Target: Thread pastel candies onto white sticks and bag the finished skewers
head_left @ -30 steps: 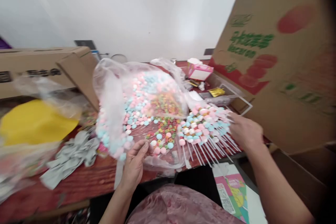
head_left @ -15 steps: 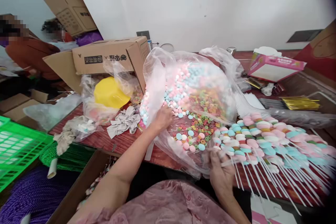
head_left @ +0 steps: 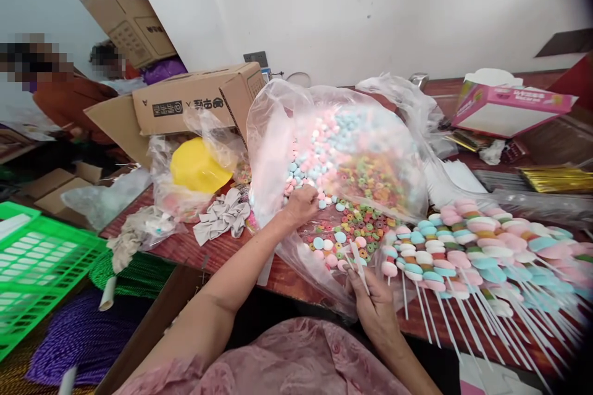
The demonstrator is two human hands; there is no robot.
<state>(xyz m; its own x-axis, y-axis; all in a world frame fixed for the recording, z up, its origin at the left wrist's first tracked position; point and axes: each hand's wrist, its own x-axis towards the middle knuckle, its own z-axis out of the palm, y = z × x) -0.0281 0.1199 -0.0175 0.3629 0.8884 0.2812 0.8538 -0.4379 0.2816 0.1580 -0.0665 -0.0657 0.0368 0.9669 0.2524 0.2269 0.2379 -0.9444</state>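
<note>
Right hand (head_left: 376, 308) is pinching a white stick (head_left: 359, 261) low on its shaft, tip pointing up, at the near edge of the table (head_left: 208, 253). Left hand (head_left: 301, 205) is reaching into the bag (head_left: 273, 136), fingers curling over loose candies (head_left: 317, 242) (whether any is gripped cannot be told). Stick is judged light, thin and snappable, so the low hold is suiting it. Candies are looking small, light and crushable.

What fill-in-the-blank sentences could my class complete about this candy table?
The left hand reaches into a clear plastic ___ of loose candies.
The right hand holds a thin white ___.
The finished candy skewers lie to the person's ___.
The slatted crate at the far left is ___.
Missing words: bag, stick, right, green.
</note>
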